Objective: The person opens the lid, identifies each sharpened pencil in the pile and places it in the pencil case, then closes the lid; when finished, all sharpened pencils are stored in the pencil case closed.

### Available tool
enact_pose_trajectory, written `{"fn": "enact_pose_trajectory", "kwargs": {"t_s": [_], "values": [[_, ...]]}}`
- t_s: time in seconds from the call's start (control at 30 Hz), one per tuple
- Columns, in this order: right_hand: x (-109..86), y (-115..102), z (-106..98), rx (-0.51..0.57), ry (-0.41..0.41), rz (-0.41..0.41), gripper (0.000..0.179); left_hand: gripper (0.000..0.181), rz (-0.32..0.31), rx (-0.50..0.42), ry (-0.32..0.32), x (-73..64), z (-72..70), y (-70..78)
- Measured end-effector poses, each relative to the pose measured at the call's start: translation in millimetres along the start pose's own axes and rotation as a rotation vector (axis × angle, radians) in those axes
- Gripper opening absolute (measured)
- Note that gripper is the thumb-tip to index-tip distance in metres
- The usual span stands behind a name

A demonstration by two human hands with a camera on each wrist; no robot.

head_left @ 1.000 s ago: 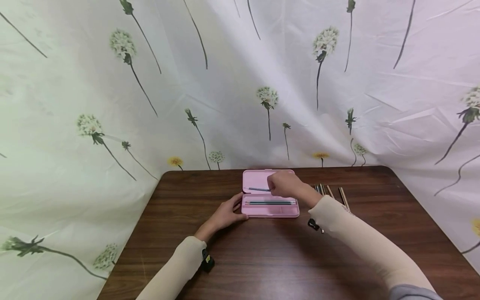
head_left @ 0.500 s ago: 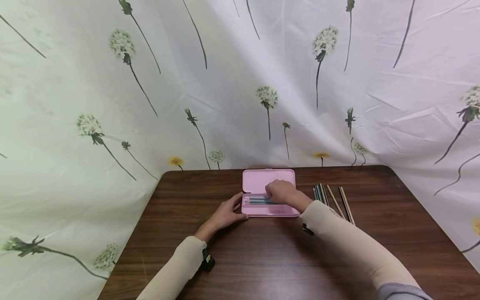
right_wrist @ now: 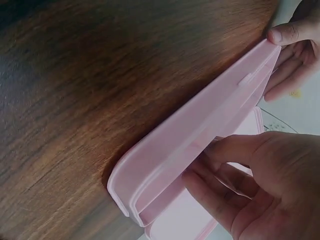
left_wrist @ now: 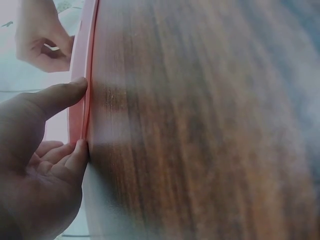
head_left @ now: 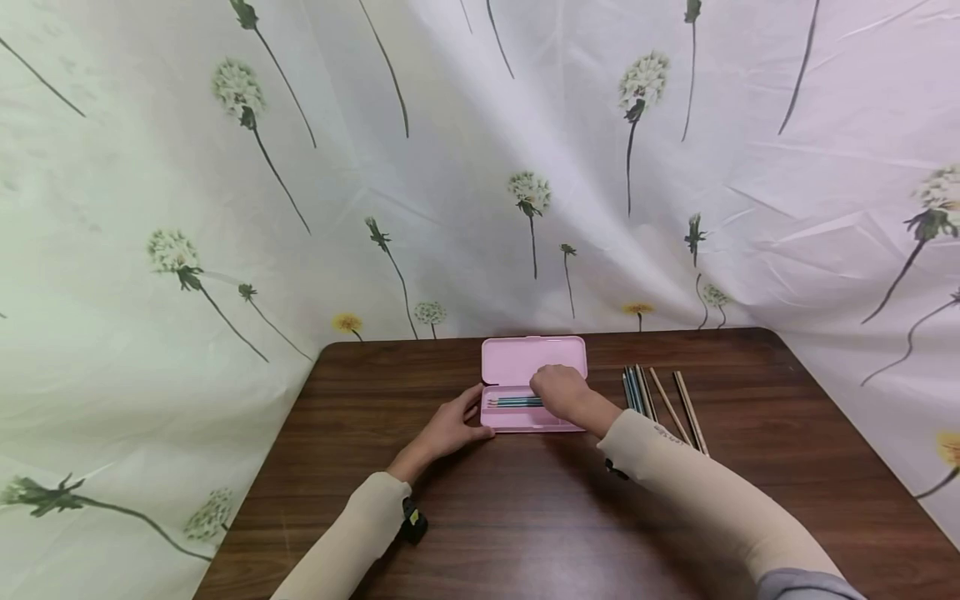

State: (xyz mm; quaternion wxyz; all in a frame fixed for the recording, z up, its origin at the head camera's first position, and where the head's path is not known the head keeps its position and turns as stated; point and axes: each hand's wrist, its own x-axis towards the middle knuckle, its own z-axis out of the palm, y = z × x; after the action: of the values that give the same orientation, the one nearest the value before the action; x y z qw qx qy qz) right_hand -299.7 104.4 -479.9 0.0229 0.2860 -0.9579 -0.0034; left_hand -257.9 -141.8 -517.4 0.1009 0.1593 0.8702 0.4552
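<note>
A pink pencil case (head_left: 517, 431) lies with its lid (head_left: 510, 360) folded back. Several blue-green pencils (head_left: 516, 402) lie lengthwise in its rear compartment, tips to the left. My left hand (head_left: 452, 423) holds the case's left end; in the left wrist view the thumb (left_wrist: 65, 97) presses the front wall (left_wrist: 79, 117) and the fingers touch the end. My right hand (head_left: 564, 390) is over the right half, thumb and fingers in a pinch around a pencil down inside. The right wrist view shows this hand (right_wrist: 260, 180) reaching past the case wall (right_wrist: 185, 125), which hides the fingertips and pencil.
To the right of the case, a group of dark and blue pencils (head_left: 636, 390) lies on the brown wooden table (head_left: 495, 517). Beside them are a few wood-coloured pencils (head_left: 670, 402), partly under my right sleeve. A flower-print cloth (head_left: 450, 167) hangs behind the table.
My right hand has lowered a blue-green pencil from above the lid into the case, then shifted slightly within it. My left hand has stayed at the case's left end.
</note>
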Motion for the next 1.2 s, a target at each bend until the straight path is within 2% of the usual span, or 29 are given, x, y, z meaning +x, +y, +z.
{"fn": "enact_pose_trajectory", "kwargs": {"t_s": [0.23,0.37,0.63,0.83,1.03,1.2], "values": [[-1.6,7.8,-4.1,0.078,0.002,0.027,0.018,0.090,0.002,0.012,0.006,-0.9,0.4,0.5],[-7.5,17.4,-11.1,0.136,0.044,0.029,0.020,0.090,0.001,0.008,0.010,-0.5,0.9,0.4],[-28.1,46.9,-29.1,0.200,0.114,0.074,0.017,0.088,0.009,0.013,0.006,-1.2,-0.3,0.6],[-50.5,76.1,-33.8,0.241,0.149,0.132,0.011,0.088,0.002,0.031,0.013,-1.8,-0.8,-0.4],[-79.2,109.2,-29.9,0.289,0.123,0.232,0.008,0.088,0.000,0.035,0.008,-0.7,0.4,-0.3],[-99.5,129.2,-15.9,0.303,0.047,0.297,0.011,0.088,0.007,0.035,0.014,0.1,0.4,0.3]]}}
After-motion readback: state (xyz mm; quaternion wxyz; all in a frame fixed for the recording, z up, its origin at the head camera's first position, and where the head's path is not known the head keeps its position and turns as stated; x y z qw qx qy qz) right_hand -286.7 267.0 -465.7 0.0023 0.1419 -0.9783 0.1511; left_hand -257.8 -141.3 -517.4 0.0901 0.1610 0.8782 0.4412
